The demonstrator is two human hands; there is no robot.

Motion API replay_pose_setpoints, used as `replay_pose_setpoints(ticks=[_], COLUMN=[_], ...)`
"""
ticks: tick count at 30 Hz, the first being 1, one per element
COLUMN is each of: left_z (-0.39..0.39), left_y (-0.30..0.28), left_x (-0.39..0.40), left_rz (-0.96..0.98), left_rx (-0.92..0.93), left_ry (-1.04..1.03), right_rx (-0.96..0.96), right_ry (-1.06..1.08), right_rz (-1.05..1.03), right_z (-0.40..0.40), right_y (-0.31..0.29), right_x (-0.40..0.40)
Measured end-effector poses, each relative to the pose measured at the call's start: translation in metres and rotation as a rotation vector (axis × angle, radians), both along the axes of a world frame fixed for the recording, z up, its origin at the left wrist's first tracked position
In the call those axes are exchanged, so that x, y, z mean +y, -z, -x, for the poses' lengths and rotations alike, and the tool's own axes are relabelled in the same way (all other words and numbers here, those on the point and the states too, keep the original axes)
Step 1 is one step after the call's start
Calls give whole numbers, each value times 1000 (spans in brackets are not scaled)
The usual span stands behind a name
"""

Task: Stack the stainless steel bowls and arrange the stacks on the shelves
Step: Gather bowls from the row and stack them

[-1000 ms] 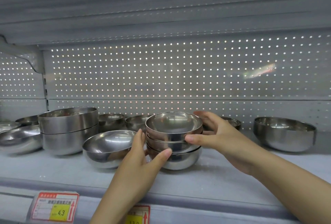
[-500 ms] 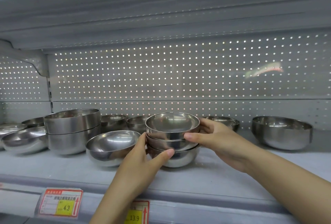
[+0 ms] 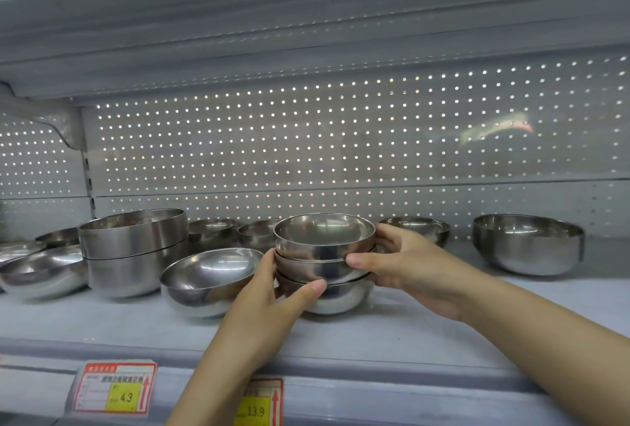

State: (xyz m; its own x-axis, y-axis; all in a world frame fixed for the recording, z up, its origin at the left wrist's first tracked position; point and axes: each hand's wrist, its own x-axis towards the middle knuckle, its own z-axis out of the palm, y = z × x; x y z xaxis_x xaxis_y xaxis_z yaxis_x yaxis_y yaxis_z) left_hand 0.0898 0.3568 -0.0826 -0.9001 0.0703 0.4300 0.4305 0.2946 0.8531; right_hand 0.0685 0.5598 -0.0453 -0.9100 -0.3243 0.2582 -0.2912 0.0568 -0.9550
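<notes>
Right now, two hands are hugging a small stack of bowls that is sitting on the shelf. The left hand is cupping the near left side, with its thumb reaching across the front by the bottom bowl. Its other fingers are going round the far side, so I cannot tell how they are lying. The right hand is wrapping the right side, with its thumb pressing on the middle bowl and its fingers curling behind the top one. Holding from both sides is probably keeping the shiny bowls lined up so they are not sliding apart. Just left of the left fingers, a single bowl is sitting tipped and seems to be leaning on the stack. Farther left, a tall stack of big bowls is standing. Well past the right fingers, a lone round bowl is waiting, so more stacking seems to be left.
</notes>
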Motion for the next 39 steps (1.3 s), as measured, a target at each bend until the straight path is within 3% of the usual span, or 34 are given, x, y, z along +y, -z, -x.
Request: replay_pose_setpoints(ticks=[11,19,26,33,39], left_z=[-1,-11,-21,-28,-31], left_y=[-31,-65,-49,-21,-16], left_x=[40,186,339,406,425], left_rz=[24,110,68,54,94], left_rx=[69,110,-5,-158,-164], left_ry=[102,239,382,375,311], right_rx=[26,113,111,44,68], right_ry=[76,261,402,337,270], right_rz=[37,65,51,2,19], right_z=[-21,-73,-102,-102,-98], right_y=[-24,-48,-26,1,7], right_x=[43,187,335,410,428])
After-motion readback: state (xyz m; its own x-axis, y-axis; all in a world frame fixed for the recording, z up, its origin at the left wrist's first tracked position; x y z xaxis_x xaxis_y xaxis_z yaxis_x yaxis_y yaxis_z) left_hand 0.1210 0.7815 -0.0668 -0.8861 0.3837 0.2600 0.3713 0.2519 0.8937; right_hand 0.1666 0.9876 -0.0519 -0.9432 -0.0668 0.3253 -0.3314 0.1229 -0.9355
